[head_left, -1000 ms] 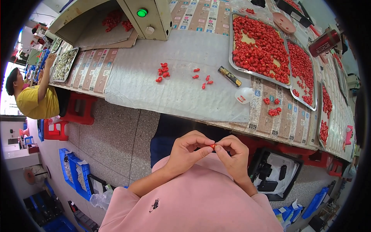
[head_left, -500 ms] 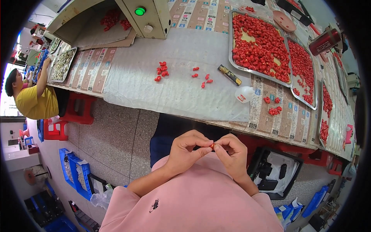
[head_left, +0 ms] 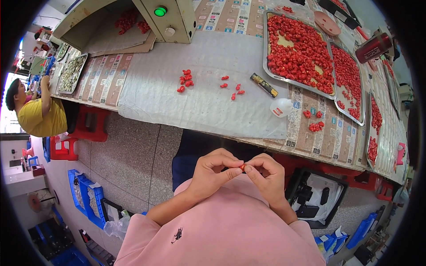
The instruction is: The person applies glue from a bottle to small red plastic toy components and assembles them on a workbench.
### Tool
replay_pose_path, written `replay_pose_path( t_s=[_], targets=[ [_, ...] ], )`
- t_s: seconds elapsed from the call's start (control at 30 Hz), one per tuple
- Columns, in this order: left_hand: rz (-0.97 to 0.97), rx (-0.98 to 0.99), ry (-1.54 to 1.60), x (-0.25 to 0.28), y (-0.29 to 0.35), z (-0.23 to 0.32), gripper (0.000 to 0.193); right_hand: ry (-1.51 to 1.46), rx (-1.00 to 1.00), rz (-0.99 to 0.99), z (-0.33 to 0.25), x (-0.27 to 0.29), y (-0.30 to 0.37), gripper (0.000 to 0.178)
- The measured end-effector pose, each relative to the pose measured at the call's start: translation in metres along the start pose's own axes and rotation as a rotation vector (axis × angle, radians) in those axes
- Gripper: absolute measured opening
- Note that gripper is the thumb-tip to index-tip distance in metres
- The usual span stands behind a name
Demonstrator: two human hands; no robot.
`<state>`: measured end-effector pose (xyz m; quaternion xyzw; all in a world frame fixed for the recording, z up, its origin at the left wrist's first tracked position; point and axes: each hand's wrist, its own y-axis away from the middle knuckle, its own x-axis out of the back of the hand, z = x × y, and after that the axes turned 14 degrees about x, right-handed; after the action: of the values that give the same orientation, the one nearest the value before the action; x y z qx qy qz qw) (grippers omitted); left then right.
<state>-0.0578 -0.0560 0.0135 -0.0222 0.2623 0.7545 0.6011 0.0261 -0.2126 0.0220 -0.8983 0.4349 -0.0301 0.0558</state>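
Observation:
Close to my body, below the table edge, my left hand (head_left: 216,173) and my right hand (head_left: 266,176) meet at the fingertips. Thumb and fingers of both pinch one small red piece (head_left: 242,167), mostly covered by the fingers. It looks like the glossy red lobed pieces on the table, whose exact kind I cannot make out. A loose cluster of these red pieces (head_left: 186,80) lies on the pale sheet (head_left: 177,106), and several more red pieces (head_left: 233,96) sit to its right. Another red group (head_left: 315,127) rests farther right on the patterned table cover.
Metal trays of red pieces (head_left: 265,57) stand at the right. Nearby are a dark gold-patterned tube (head_left: 263,85), a white round container (head_left: 281,107) and a dark red bottle (head_left: 374,48). A beige machine with a green light (head_left: 160,11) stands far left. A co-worker (head_left: 40,115) sits at left.
My hands stay nearly in place, with only a slight shift of the fingers around the red piece. The co-worker's arm at the left has lowered a little.

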Motion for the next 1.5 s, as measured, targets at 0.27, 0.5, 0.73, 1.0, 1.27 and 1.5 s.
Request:
replay_pose_path(
  t_s=[0.27,0.5,0.73,1.0,1.27,1.5],
  targets=[
    [-0.007,-0.034,-0.030,-0.0019,-0.0002,-0.0010,0.019,-0.029,-0.006,0.007,0.0007,0.0002,0.0006,0.007],
    [0.003,-0.026,-0.022,-0.0019,-0.0005,-0.0007,0.020,-0.042,-0.009,0.025,0.0025,-0.0008,0.0008,0.006],
    [-0.014,0.006,0.041,-0.0014,-0.0007,0.0002,0.019,-0.059,0.002,0.027,0.0018,-0.0016,0.0011,0.007],
    [-0.029,0.047,0.079,-0.0017,-0.0010,0.0031,0.016,-0.033,0.008,0.028,0.0011,-0.0003,0.0028,0.007],
    [-0.012,0.003,0.007,-0.0027,0.0001,0.0025,0.015,-0.040,0.002,0.013,-0.0024,-0.0008,0.0013,0.005],
    [-0.001,0.020,0.067,-0.0039,-0.0009,0.0008,0.017,-0.011,0.000,0.042,-0.0022,-0.0029,0.0003,0.007]
  ],
)
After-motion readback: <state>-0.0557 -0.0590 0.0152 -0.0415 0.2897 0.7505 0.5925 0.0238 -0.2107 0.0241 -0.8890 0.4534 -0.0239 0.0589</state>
